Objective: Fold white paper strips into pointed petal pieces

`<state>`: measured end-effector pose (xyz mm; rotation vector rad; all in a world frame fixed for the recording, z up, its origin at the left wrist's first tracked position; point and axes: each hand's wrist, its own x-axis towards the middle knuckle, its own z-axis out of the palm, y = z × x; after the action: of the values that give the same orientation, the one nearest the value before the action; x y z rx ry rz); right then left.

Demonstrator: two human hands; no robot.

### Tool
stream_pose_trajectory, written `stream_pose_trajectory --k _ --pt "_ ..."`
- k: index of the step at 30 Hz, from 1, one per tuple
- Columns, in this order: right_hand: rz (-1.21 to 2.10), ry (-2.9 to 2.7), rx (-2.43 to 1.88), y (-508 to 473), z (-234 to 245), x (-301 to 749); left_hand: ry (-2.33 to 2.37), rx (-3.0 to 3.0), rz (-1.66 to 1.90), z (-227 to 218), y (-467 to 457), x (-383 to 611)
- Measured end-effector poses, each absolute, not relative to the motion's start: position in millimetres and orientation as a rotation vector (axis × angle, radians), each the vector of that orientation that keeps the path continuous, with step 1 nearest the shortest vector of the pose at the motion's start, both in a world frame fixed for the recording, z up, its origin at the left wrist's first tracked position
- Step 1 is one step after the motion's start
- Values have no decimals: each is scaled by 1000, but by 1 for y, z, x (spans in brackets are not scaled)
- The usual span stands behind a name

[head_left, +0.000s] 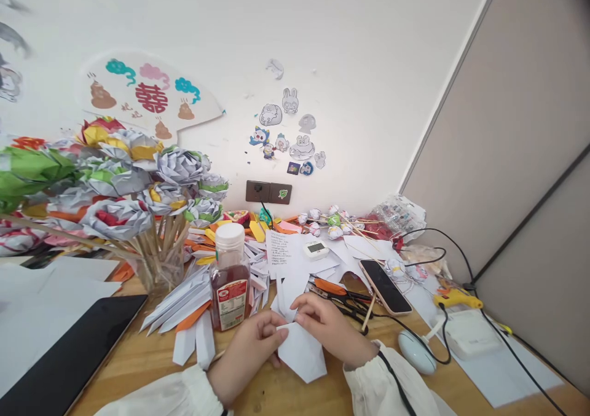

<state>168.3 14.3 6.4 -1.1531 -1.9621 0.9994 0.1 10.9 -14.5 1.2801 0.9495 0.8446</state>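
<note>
- Paper (pixel 303 353) looks partly folded, apparently unfinished.
- Your left hand (pixel 256 340) and right hand (pixel 330 329) pinch its upper edge, fingers nearly closed.
- Bunched flowers (pixel 182 165) look finished.

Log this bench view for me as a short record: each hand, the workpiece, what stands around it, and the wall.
left hand: pinching the upper left corner of the folded white paper
right hand: fingertips at the paper's top edge
workpiece: folded white paper, pointed at its near end
beyond left hand: upright white-capped bottle with a red label
beyond right hand: black-handled scissors, smartphone
far left: paper flowers on sticks, bunched
wall: fan-shaped cutout, cartoon stickers, black socket
</note>
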Motion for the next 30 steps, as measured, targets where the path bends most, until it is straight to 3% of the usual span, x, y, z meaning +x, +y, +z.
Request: stream_pose_trajectory --k 9,16,30 --pt "1480 -1760 -1111 21 9 191 936 973 1025 -23 19 -3" --pt "1350 -1721 -1114 21 8 189 930 1072 886 -13 14 -1" --pt "1232 -1638 -1042 20 2 185 838 965 947 -8 9 -7"
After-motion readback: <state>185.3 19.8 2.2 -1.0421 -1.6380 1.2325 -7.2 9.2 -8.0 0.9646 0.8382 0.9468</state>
